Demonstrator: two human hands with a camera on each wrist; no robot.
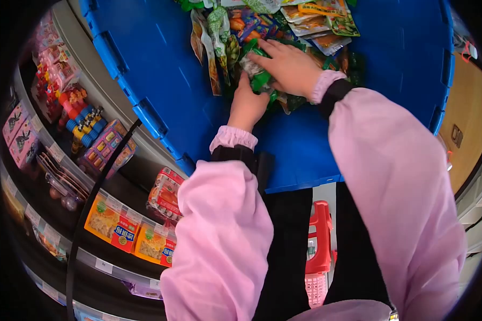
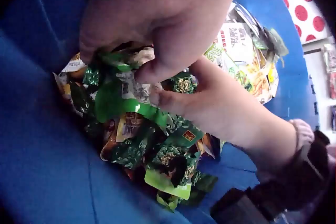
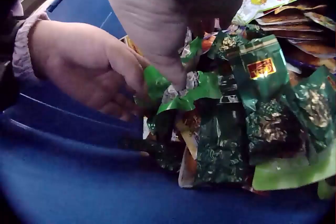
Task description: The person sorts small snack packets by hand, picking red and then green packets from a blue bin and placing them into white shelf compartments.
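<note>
A crinkled green-and-silver snack packet [image 1: 260, 72] lies between my two hands, over a pile of small packets in a blue crate [image 1: 401, 69]. My left hand [image 1: 248, 107] pinches its near left edge, thumb on top. From the right, my right hand [image 1: 292, 69] holds the same packet [image 3: 184, 90], its fingers stretched over the far side in the head view. Beneath both hands, dark green foil packets [image 3: 223, 140] lie loosely heaped. The left hand's fingertips are partly hidden behind the packet in the right wrist view.
Flat snack bags [image 1: 326, 27] are stacked at the crate's far right, with long narrow packets [image 1: 211, 48] at the left. Store shelves [image 1: 91, 257] with boxed goods run along the left. Below the crate's near edge is a red plastic handle [image 1: 321, 235].
</note>
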